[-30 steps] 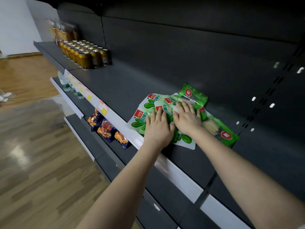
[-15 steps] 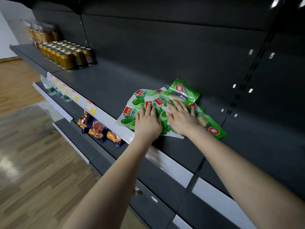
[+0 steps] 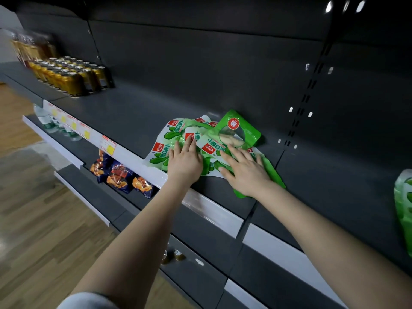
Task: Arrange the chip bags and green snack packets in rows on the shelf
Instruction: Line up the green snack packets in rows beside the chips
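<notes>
Where two bare forearms rise from the bottom of the frame, a grey sleeve (image 3: 89, 301) is cut off at the lower edge. Just above it, on a low shelf front, two small round things (image 3: 174, 255) are too dim to identify. At the right edge another green packet (image 3: 403, 208) is sliced off by the frame.

At mid-frame the left hand (image 3: 185, 162) lies flat, fingers straight and close together, pressing on a loose pile of green snack packets (image 3: 160, 152) on the dark shelf (image 3: 133, 112); it grips nothing. Just right of it, the right hand (image 3: 245, 172) is spread wide, palm down, on the same pile, also gripping nothing. The packets overlap and both hands cover the middle of the heap, so their number cannot be told. An all-green packet with a clear window (image 3: 238, 130) lies at the pile's far side, near the back panel (image 3: 223, 63).

Left of centre, three chip bags (image 3: 120, 175) lie on the lower shelf (image 3: 100, 197), their tops hidden under the white price rail (image 3: 211, 210). The price tags (image 3: 107, 144) on it are blurred and unreadable. In the upper left, gold cans (image 3: 71, 74) stand in rows; the bottles (image 3: 31, 47) behind them are smeared by blur.
</notes>
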Available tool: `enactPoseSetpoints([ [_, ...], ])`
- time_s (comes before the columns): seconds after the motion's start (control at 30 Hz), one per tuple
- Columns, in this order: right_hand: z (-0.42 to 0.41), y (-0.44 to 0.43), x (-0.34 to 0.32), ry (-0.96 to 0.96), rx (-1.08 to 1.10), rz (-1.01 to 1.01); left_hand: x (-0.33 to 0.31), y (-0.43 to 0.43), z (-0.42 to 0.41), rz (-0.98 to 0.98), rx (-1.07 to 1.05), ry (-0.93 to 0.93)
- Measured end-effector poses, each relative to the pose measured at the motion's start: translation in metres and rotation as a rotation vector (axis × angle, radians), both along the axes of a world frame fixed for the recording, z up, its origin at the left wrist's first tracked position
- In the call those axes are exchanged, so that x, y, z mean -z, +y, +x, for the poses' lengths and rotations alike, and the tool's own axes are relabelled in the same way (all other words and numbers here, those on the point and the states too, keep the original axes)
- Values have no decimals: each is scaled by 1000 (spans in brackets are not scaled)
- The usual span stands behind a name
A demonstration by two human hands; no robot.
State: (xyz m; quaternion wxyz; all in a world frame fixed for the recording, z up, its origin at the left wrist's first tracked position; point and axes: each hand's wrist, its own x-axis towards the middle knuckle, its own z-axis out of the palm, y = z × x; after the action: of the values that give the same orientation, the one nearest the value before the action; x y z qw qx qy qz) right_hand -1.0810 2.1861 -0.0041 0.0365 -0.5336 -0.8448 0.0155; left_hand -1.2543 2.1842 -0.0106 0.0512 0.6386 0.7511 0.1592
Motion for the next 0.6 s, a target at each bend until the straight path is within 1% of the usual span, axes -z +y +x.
enactPoseSetpoints([
  [0.13, 8, -9, -3, -36, 8, -17, -2, -2, 1, -25, 6, -5],
  [0.3, 4, -23, -7, -154, 21, 24, 0, -1, 1, -35, 17, 12],
  [0.4, 1, -30, -6, -180, 23, -7, 0, -1, 1, -27, 20, 15],
  [0.5, 1, -33, -6, -163, 24, -47, -3, -3, 1, 7, 46, -41],
  [0.6, 0, -36, -6, -121, 32, -94, -8, -7, 1, 102, 132, -148],
])
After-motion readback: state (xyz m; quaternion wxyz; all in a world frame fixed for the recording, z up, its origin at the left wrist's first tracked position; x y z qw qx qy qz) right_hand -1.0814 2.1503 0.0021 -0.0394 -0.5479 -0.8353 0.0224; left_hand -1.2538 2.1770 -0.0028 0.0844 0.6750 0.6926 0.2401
